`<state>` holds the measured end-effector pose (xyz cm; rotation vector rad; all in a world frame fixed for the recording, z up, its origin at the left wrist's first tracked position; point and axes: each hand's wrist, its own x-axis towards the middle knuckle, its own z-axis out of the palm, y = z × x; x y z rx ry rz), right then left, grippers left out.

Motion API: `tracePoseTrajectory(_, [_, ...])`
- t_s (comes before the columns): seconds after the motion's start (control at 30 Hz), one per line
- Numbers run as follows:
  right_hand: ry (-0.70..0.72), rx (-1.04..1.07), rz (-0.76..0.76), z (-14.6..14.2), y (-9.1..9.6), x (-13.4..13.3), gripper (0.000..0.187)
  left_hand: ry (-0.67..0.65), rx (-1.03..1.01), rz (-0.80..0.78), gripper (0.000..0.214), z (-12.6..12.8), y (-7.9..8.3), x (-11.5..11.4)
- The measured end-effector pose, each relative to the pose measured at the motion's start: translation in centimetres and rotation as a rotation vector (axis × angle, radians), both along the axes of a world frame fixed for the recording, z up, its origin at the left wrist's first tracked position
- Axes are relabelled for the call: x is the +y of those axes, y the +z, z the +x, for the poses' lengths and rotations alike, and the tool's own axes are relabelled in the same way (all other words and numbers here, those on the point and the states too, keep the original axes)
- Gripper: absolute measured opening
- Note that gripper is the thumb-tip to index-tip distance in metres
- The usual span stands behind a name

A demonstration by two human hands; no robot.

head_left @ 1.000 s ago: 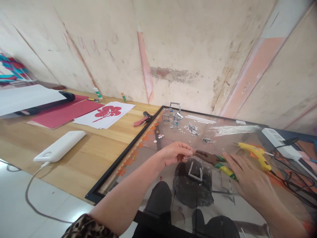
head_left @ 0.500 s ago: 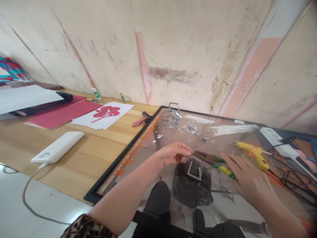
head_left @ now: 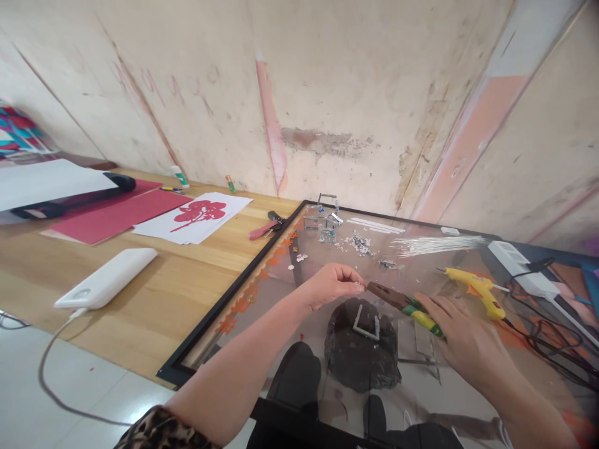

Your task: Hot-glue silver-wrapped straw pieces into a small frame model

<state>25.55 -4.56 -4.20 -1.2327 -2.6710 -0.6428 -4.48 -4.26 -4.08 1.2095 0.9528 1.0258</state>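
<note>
Over the glass tabletop (head_left: 322,280), my left hand (head_left: 334,287) is closed in a pinch, thumb against forefinger. What sits between those fingertips is too small to make out. My right hand (head_left: 468,327) grips a pair of pliers (head_left: 393,296) by its green and yellow handles. The rusty brown jaws point left and end just short of my left fingertips. Below them, a grey angular frame piece (head_left: 365,327) lies on a dark round patch (head_left: 341,368) seen at the glass.
A small grey frame model (head_left: 322,218) stands at the back beside scraps (head_left: 361,243). Thin white wires (head_left: 440,245), a yellow glue gun (head_left: 477,290) and a power strip (head_left: 524,268) lie right. A white power bank (head_left: 107,277) and red paper cutout (head_left: 199,215) are left.
The pliers' jaws have shifted slightly right, opening a small gap from my left fingertips. My left hand stays pinched in nearly the same spot, and the view has moved a little.
</note>
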Motion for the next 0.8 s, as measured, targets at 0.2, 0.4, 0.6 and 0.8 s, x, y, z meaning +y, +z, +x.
tracePoseTrajectory(0.2, [0.001,0.019,-0.017,-0.05,-0.06,0.14,0.063,-0.054,-0.034,-0.063,0.029,-0.13,-0.13,0.09])
tracePoseTrajectory(0.4, [0.038,0.011,-0.001,0.17,-0.14,0.31,0.063,-0.089,-0.136,-0.167,0.028,-0.23,-0.64,0.23])
tracePoseTrajectory(0.6, [0.019,0.002,-0.001,0.21,-0.08,0.18,0.064,-0.087,-0.182,-0.178,0.027,-0.09,-0.58,0.05])
tracePoseTrajectory(0.8, [0.017,-0.002,-0.016,-0.16,0.06,-0.03,0.059,-0.035,-0.076,-0.111,0.028,0.07,-0.32,-0.03])
